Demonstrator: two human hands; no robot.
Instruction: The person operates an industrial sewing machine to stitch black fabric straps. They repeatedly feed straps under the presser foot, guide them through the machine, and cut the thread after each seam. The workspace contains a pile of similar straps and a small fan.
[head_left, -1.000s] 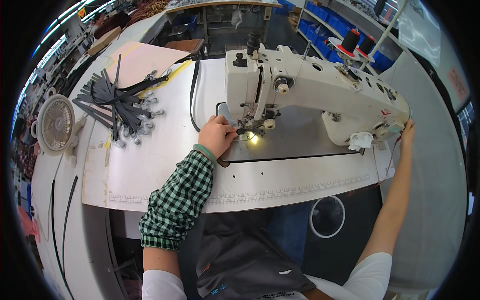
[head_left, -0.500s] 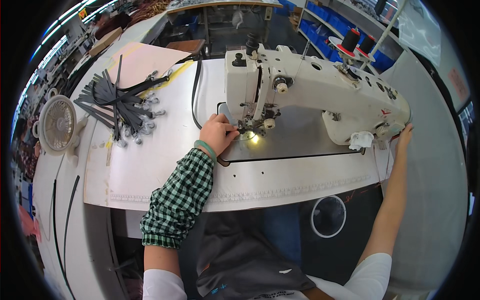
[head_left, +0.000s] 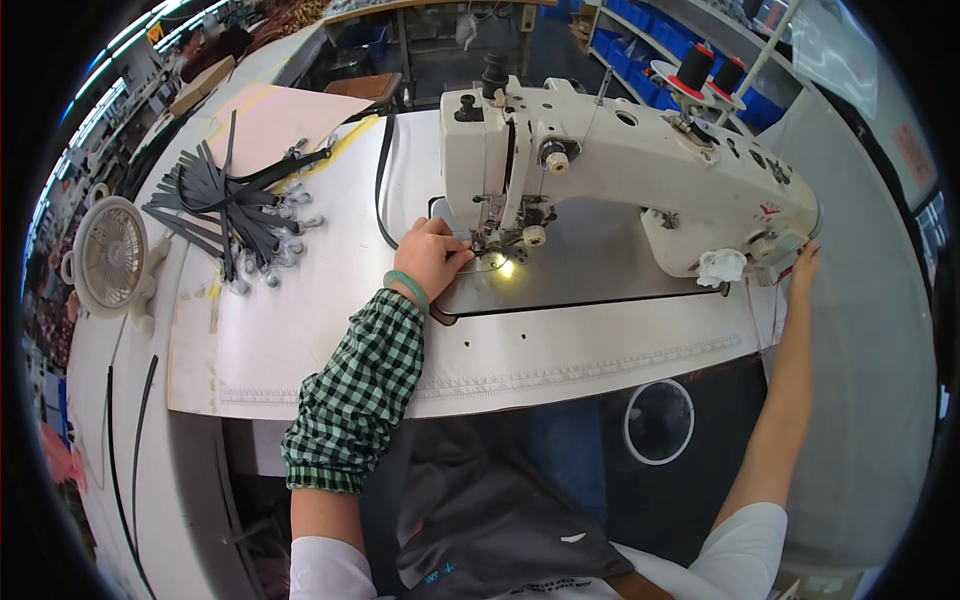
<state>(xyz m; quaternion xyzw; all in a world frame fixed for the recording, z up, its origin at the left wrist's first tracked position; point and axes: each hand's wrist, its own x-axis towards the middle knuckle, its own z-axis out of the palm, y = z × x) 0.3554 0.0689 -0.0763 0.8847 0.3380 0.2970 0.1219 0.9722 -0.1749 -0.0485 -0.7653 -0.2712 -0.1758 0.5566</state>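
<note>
A white industrial sewing machine (head_left: 600, 135) stands before me, its lamp lighting the needle area. Close to the presser foot, my left hand (head_left: 428, 258) is closed in a pinch on a narrow black strap (head_left: 384, 185). The strap curves up and away behind the hand; its end at the foot is mostly hidden by my fingers. At the machine's far right end, my right hand (head_left: 803, 268) reaches round the handwheel (head_left: 815, 220), fingers partly out of sight behind it. Left of the machine lies a fanned pile of dark straps (head_left: 235, 205) with clear-wrapped ends.
A small white fan (head_left: 110, 255) stands at the left edge, with two thin black strips (head_left: 135, 450) below it. Two dark thread cones (head_left: 697, 68) sit behind the machine. A ruler strip (head_left: 560, 378) runs along the table's front edge. Blue bins (head_left: 640, 60) fill a rear shelf.
The whole view has shifted slightly, with the machine a little further left and up. Both hands keep their places, the left at the presser foot and the right at the handwheel.
</note>
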